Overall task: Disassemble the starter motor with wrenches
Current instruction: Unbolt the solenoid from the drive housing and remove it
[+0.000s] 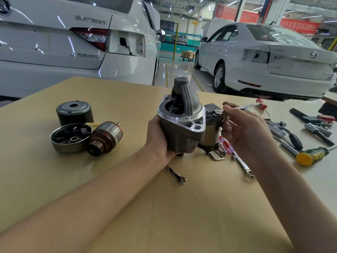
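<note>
Left hand: fingers curled round the lower body of the starter motor; it holds the unit nose-up near the middle of the table.

Right hand: fingertips pinch the shank of a slim wrench; its ring end sits on a fastener on the dark solenoid side of the motor.

Starter motor, handling: cast metal housing, probably heavy and rigid, with smooth faces likely to slip in your palm. Your best hold is low on the body or by the flange ear with its bolt hole; keep off the open nose, where the pinion shows.

Removed parts, toward the table's left edge: dark field housing, end cap with brushes, and armature leaning against it. The copper windings look easily damaged.

Loose tools: one small spanner below your left wrist; a second spanner under your right hand; a yellow-handled screwdriver and other hand tools toward the right edge.

Surface: flat tan board, matt.

Room: workshop floor with two white cars beyond the far edge.
</note>
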Motion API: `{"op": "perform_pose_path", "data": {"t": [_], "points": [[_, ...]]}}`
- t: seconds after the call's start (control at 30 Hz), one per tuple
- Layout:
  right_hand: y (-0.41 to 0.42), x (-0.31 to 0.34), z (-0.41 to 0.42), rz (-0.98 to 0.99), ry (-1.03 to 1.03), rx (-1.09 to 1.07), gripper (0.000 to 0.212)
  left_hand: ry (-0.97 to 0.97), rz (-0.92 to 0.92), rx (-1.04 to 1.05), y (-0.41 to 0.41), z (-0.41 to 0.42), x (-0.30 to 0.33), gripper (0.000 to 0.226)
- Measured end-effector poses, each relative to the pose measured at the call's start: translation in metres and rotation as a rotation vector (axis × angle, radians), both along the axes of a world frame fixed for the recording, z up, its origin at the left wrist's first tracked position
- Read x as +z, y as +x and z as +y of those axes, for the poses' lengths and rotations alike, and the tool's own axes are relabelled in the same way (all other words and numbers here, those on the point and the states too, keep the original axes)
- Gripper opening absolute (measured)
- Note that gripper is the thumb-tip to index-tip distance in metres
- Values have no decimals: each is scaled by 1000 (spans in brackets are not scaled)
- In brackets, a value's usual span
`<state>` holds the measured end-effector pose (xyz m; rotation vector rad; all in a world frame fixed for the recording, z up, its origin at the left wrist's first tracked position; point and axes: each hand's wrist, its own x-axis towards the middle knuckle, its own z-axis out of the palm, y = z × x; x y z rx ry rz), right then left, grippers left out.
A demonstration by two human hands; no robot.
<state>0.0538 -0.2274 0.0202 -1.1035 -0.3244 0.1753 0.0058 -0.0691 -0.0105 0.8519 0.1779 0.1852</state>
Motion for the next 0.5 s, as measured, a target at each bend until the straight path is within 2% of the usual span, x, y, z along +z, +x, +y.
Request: {"op": "perform_pose_path", "data": {"t": [0.07,0.2,0.27,0.37,0.43,0.5], "points": [[-1,1,-1,-64,47,-20,10,1,1,-1,0,0,0,43],[-8,1,-3,-268,85,-107,30,-24,-9,2,0,0,-1,43],[-12,-3,-2,-459,-47,-255,36,-21,-7,5,0,0,-1,43],[-17,-11,4,-799,-313,-574,34,-6,3,6,0,0,-1,44],[-20,-14,6,-976,-430,-661,32,-2,3,0,0,0,-1,44],[-22,-17,6,-1059,-488,-695,32,1,4,-2,0,0,-1,45]]}}
